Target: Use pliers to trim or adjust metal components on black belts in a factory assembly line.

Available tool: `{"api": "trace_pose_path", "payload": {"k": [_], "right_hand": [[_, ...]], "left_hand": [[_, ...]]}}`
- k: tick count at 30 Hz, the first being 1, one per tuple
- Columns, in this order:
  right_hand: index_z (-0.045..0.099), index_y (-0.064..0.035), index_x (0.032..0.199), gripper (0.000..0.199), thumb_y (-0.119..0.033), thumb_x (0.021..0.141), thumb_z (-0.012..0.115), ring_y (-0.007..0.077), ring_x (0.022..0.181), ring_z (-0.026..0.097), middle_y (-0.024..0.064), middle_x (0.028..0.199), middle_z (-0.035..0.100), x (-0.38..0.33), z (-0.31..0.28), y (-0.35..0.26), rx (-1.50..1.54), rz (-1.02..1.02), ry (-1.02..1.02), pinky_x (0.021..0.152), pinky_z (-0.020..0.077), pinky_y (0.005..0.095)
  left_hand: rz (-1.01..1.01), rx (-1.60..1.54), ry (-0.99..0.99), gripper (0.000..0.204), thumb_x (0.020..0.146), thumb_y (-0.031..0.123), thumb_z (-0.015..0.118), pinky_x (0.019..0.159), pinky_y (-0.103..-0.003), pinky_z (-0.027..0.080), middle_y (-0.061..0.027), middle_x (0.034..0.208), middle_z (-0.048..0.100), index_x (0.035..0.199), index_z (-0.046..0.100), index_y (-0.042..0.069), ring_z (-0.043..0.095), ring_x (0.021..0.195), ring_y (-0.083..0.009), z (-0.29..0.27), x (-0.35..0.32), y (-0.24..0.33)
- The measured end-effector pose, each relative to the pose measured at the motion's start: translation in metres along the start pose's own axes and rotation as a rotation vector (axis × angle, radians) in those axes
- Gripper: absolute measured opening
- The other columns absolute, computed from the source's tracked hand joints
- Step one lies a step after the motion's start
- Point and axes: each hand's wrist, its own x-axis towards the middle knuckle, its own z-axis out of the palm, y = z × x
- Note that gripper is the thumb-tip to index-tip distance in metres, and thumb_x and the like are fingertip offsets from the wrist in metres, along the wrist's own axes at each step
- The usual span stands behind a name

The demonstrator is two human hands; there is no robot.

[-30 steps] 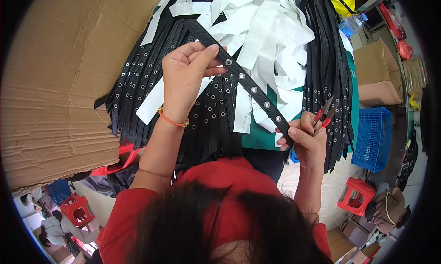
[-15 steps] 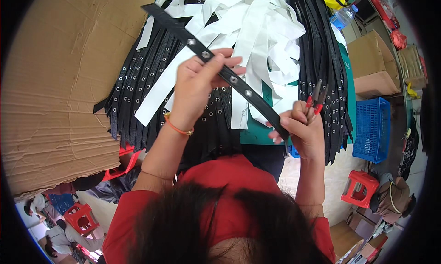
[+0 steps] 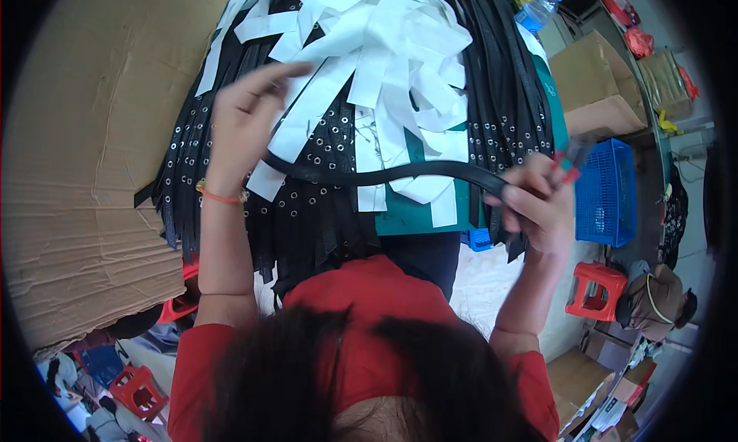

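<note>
The black strap [image 3: 384, 173] is sagging between both hands above the pile of belts [image 3: 307, 211]. The left hand [image 3: 242, 127] is hooking one end, fingers loosely curled; the right hand [image 3: 534, 204] is pinching the other. It's looking limp and light, best gripped near its ends.

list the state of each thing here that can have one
black strap: stretched edge-on between both hands, above the pile
left hand: raised, holding the strap's left end
right hand: closed on the strap's right end, with a red-handled tool
water bottle: capped, lying tilted
blue crate: contents not visible
red stool: upright
</note>
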Motion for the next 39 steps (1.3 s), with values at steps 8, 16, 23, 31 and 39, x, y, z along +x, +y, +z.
{"api": "trace_pose_path", "payload": {"k": [8,16,23,31,39], "right_hand": [[0.028,-0.0128,0.062,0.042,0.0,0.067,0.068,0.0119,0.037,0.05,0.0168,0.064,0.06,0.043,0.04,-0.017,0.011,0.155,-0.333,0.033,0.0361,0.0186],[0.029,-0.0117,0.066,0.038,0.006,0.067,0.063,0.0215,0.051,0.062,0.0289,0.078,0.06,0.021,-0.025,-0.023,-0.031,0.061,-0.266,0.041,0.0474,0.0249],[0.03,-0.0098,0.065,0.027,0.009,0.064,0.049,0.0253,0.058,0.064,0.0337,0.083,0.059,0.011,-0.036,-0.033,0.026,0.086,-0.193,0.043,0.0497,0.0262],[0.03,-0.0085,0.064,0.024,0.002,0.068,0.05,0.0277,0.063,0.065,0.036,0.087,0.057,0.012,-0.044,-0.034,0.043,0.124,-0.291,0.046,0.0525,0.028],[0.029,-0.0119,0.064,0.032,-0.002,0.076,0.057,0.0239,0.071,0.065,0.0258,0.089,0.062,0.033,-0.019,0.02,-0.156,0.026,-0.214,0.056,0.0533,0.0276]], "left_hand": [[0.091,-0.038,-0.391,0.021,0.068,-0.001,0.059,0.06,-0.026,0.043,-0.0069,0.073,0.059,0.089,0.06,-0.001,0.055,0.066,-0.0137,-0.003,0.007,0.034],[0.051,0.058,-0.249,0.022,0.075,0.017,0.057,0.058,-0.021,0.036,-0.0032,0.069,0.055,0.08,0.061,-0.004,0.049,0.064,-0.0093,-0.093,0.007,0.009],[-0.022,-0.006,-0.162,0.018,0.072,0.011,0.055,0.059,-0.02,0.03,0.0,0.07,0.051,0.08,0.059,-0.004,0.044,0.065,-0.0072,-0.089,0.001,0.005],[-0.035,0.019,-0.13,0.015,0.073,0.009,0.054,0.057,-0.019,0.027,0.0015,0.068,0.048,0.078,0.059,-0.004,0.039,0.063,-0.0057,-0.081,-0.006,0.01],[-0.051,0.05,-0.202,0.01,0.076,0.004,0.052,0.059,-0.018,0.03,0.0006,0.072,0.051,0.078,0.057,-0.004,0.043,0.066,-0.0056,-0.078,-0.001,0.002]]}}
